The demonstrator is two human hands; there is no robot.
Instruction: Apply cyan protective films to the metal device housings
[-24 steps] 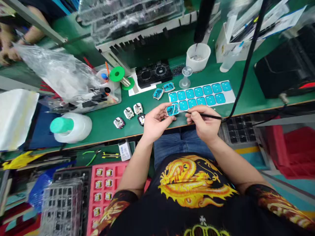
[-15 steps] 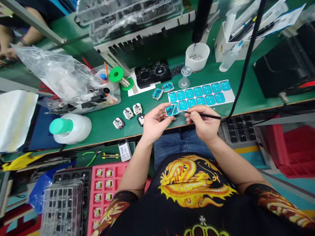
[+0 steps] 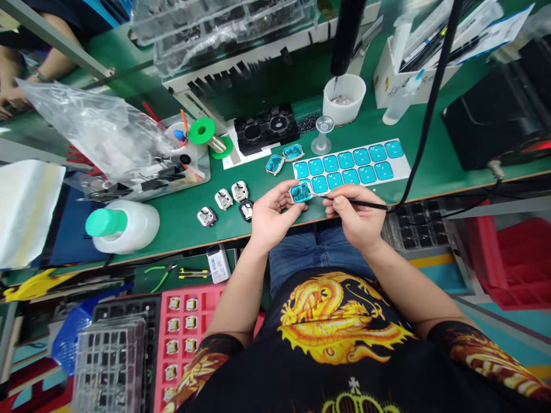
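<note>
My left hand (image 3: pixel 278 213) pinches a small watch case (image 3: pixel 300 193) with a blue face by its edges, just above the front of the bench. Closed around a slim black pen-like tool (image 3: pixel 368 203), my right hand (image 3: pixel 355 215) points its pale tip at the right edge of the case. A black cable (image 3: pixel 424 135) runs up from the tool's rear end. Just behind my hands lies a white sheet of blue square stickers (image 3: pixel 361 156). Two more blue-faced cases (image 3: pixel 293 152) lie beyond my left hand, and several open cases (image 3: pixel 223 198) sit left of it.
A black screwdriver (image 3: pixel 345 40) hangs over a white cup (image 3: pixel 356 109) of small parts. Nearby stand a clear spool (image 3: pixel 322 143), a green solder reel (image 3: pixel 202 131) and a white bottle (image 3: pixel 138 225). Below the bench, a pink tray (image 3: pixel 206 298) holds small parts. Another person's hands (image 3: pixel 17 97) show far left.
Both hands keep nearly the same place and grip. A pale streak across the blue face has gone, and the tool's tip shows at the case's right edge.
</note>
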